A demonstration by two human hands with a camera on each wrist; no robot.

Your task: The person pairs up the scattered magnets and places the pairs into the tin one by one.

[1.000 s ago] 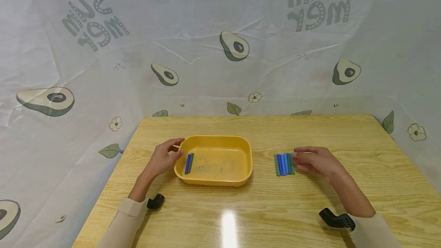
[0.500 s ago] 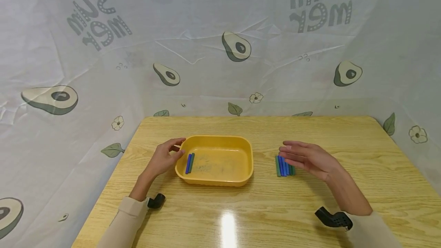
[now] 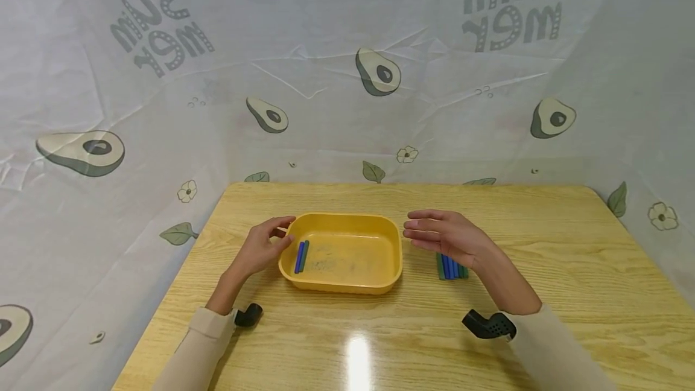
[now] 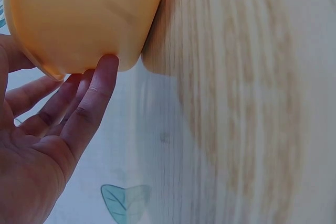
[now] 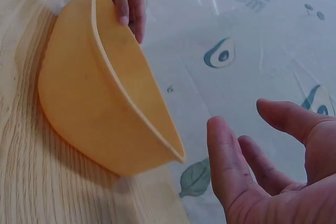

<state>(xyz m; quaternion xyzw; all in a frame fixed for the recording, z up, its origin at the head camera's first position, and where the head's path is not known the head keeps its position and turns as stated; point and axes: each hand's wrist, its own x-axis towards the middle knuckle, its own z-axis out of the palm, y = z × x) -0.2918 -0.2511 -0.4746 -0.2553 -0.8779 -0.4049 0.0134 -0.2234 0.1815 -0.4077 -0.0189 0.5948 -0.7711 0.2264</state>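
My left hand (image 3: 262, 249) grips the left rim of a yellow plastic tub (image 3: 347, 287), thumb over the inside and fingers against the outer wall, as the left wrist view shows. Inside the tub, near its left end, lie a blue stick (image 3: 299, 257) and a dark green stick (image 3: 304, 256), side by side, like chalk or pastels. My right hand (image 3: 447, 235) hovers just off the tub's right rim, fingers loosely extended and thumb apart. Nothing shows between its fingers in the right wrist view. Beneath it, a row of blue and green sticks (image 3: 452, 268) is partly hidden.
The wooden table (image 3: 304, 343) ends at the back against a pale curtain (image 3: 326, 137) printed with avocados and leaves. Black wrist devices (image 3: 490, 325) sit at both cuffs. Grey smudges mark the tub's floor.
My right hand has moved left from the right end of the stick row, across it, to beside the tub's right rim. The left hand stays at the tub's left rim.
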